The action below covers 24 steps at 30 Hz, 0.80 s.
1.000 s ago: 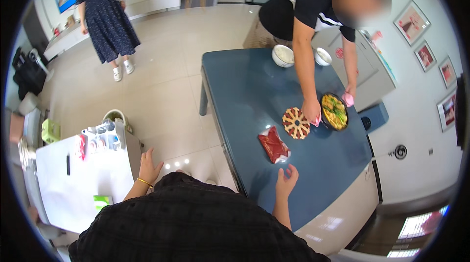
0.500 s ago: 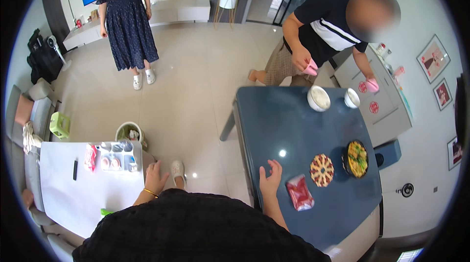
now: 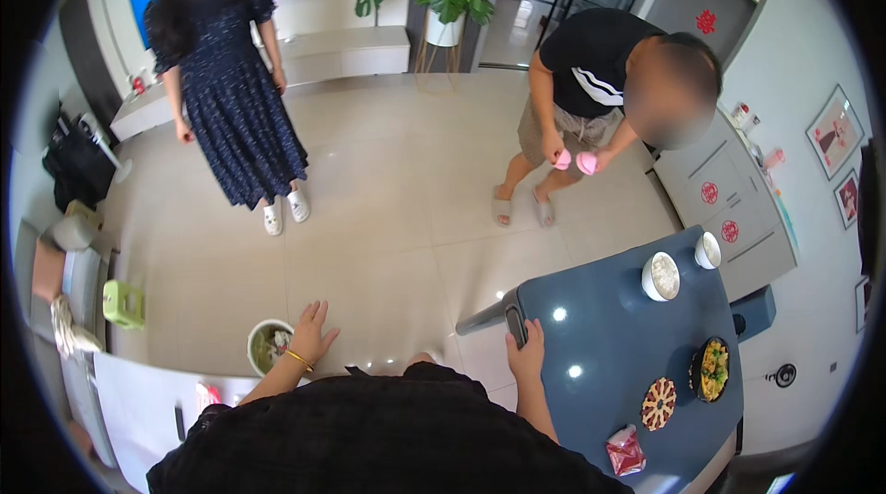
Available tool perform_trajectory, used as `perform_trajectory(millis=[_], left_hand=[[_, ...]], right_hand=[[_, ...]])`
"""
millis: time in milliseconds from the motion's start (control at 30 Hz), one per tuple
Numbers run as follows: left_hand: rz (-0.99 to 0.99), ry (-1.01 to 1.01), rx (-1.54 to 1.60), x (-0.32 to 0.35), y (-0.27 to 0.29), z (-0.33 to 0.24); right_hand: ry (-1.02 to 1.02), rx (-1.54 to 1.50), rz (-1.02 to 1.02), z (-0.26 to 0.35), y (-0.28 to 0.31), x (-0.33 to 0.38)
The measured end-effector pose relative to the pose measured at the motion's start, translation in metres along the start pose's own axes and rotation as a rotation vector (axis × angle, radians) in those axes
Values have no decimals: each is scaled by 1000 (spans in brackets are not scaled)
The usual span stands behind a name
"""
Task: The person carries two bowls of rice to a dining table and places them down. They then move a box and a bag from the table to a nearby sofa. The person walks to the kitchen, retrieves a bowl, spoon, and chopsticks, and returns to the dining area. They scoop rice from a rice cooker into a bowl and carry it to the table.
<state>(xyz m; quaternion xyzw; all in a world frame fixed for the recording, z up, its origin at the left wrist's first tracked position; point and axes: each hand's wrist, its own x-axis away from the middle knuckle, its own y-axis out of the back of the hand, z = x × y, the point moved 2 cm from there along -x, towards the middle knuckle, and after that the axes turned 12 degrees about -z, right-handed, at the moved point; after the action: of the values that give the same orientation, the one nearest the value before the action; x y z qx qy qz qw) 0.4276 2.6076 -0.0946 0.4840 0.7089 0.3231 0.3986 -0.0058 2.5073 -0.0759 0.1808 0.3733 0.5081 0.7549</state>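
My right hand (image 3: pixel 527 354) rests flat on the near left corner of a dark blue table (image 3: pixel 600 346), fingers together, holding nothing. My left hand (image 3: pixel 310 333) hangs open in the air with fingers spread, above the tiled floor and just right of a small bin (image 3: pixel 267 344). On the table stand two white bowls (image 3: pixel 661 276), a dark dish of yellow-green food (image 3: pixel 712 369), a round patterned plate (image 3: pixel 658 403) and a red packet (image 3: pixel 626 451).
A person in a black shirt (image 3: pixel 591 69) stands beyond the table holding two pink items (image 3: pixel 576 162). Another person in a dark dress (image 3: pixel 235 115) stands at the far left. A white table (image 3: pixel 138 402) sits at my lower left, a green stool (image 3: pixel 123 303) beside it.
My view has tilted upward and back from the table. The person in black has stepped away from the table, pink items in hand. My right hand has slid to the table's corner.
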Motion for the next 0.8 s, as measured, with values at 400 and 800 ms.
perform_trajectory(millis=[400, 800], left_hand=[[13, -144, 45, -329, -67, 3], [11, -44, 24, -627, -142, 31]], right_hand=[[-124, 5, -152, -9, -124, -236], [106, -164, -102, 91, -313, -534]])
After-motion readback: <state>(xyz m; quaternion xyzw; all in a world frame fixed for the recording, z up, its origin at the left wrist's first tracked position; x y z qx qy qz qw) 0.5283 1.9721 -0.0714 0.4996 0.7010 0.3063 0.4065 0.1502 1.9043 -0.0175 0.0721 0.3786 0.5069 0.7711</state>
